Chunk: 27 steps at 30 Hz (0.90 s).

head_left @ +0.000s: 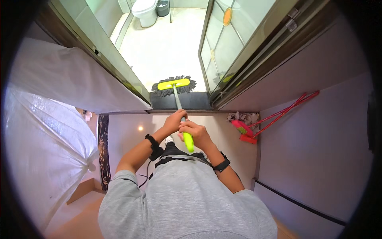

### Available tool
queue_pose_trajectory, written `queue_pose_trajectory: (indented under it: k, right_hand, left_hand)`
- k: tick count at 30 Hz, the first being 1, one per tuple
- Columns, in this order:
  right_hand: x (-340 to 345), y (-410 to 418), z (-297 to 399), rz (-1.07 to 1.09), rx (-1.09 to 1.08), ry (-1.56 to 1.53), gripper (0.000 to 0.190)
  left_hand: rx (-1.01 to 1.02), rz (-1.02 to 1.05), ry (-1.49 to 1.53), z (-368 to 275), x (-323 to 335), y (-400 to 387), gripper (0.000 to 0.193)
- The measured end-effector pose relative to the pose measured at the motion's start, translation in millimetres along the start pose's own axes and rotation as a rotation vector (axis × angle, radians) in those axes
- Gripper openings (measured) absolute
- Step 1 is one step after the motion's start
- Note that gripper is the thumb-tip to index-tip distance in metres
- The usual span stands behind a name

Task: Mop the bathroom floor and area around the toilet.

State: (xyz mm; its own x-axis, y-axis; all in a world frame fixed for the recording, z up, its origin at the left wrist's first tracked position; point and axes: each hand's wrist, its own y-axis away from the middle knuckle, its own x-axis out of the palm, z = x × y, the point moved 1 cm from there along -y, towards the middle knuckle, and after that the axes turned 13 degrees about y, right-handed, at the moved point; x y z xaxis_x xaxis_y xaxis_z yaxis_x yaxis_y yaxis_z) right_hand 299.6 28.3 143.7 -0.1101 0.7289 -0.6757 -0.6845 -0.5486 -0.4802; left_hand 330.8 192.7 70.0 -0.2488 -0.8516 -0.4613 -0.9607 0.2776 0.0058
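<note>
A mop (177, 98) with a grey metal pole and a bright green grip end reaches forward from my body. Its green plate with dark grey shaggy strands (161, 91) lies at the bathroom doorway, by the far edge of the dark threshold (194, 101). Higher on the pole, nearer the mop head, my left hand (175, 122) is wrapped around it. My right hand (195, 133) grips the pole just behind, beside the green end piece. Black bands sit on both wrists.
Glass door panels (235, 38) flank the opening. A white toilet (146, 13) and a grey bin (163, 8) stand inside. Two red-handled cleaning tools (280, 115) lean in the right corner beside crumpled paper (247, 118). Knotted translucent sheeting (50, 143) hangs at left.
</note>
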Motion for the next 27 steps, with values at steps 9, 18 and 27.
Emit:
queue_pose_trajectory:
  k: [9,18,27]
  right_hand:
    - [10.0,1.6,32.4,0.118,0.316,0.052,0.02]
    - [50.1,-36.2,11.8,0.093,0.28,0.19,0.018]
    - [51.4,-201.8,-49.0,-0.042,-0.064,0.05,0.02]
  left_hand:
    - [0.154,0.387,0.052,32.5,-48.1,31.3,0.063]
    - [-0.561,0.226,-0.069,169.2,-68.1,178.5,0.041]
    - [-0.813,-0.367,0.253,129.1,-5.3,288.8,0.034]
